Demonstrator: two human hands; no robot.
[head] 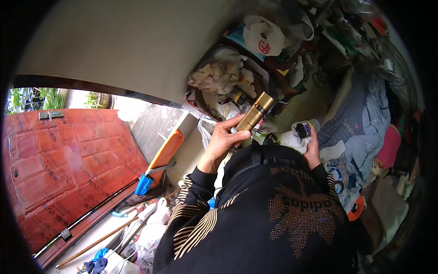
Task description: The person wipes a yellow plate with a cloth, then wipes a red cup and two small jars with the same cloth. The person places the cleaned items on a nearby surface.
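A brass lock cylinder [255,113] is held between the thumb and fingers of my left hand [222,138], in front of my body. My right hand [312,150], to the right near my waist, holds a white cloth [295,139] together with a round dark-labelled container [304,130]; some of its fingers are hidden behind them. The two hands are apart. Beyond the lock cylinder stands an open box or bag filled with crumpled paper [219,77], with a dark can [240,97] in it.
A red door [68,164] stands open at the left, beside an orange board [167,149]. A wooden stick [99,242] and plastic bags [150,236] lie at lower left. Piled clothes [366,120] are at the right; a white plastic bag [262,36] lies on clutter at the top.
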